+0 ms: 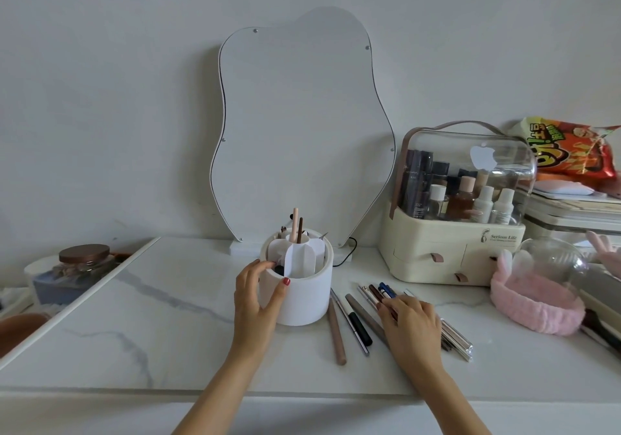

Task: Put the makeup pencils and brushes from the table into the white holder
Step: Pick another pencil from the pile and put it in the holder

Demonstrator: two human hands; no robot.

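Observation:
The round white holder (307,295) stands at the middle of the marble table, with inner dividers. A pink pencil (294,229) and a brown pencil (300,229) stick up from its centre tube. My left hand (257,295) grips the holder's left side, thumb on the front wall. Several makeup pencils and brushes (356,322) lie on the table to the holder's right. My right hand (411,322) rests on this pile, fingers curled over a few dark pencils (381,291); whether it has one gripped cannot be told. A shiny clear-cased pencil (458,339) pokes out to its right.
A wavy mirror (302,125) leans on the wall behind the holder. A cream cosmetics case (450,253) with a clear dome stands at right, a pink headband (534,303) and glass dome in front of it. A lidded jar (84,258) sits at left.

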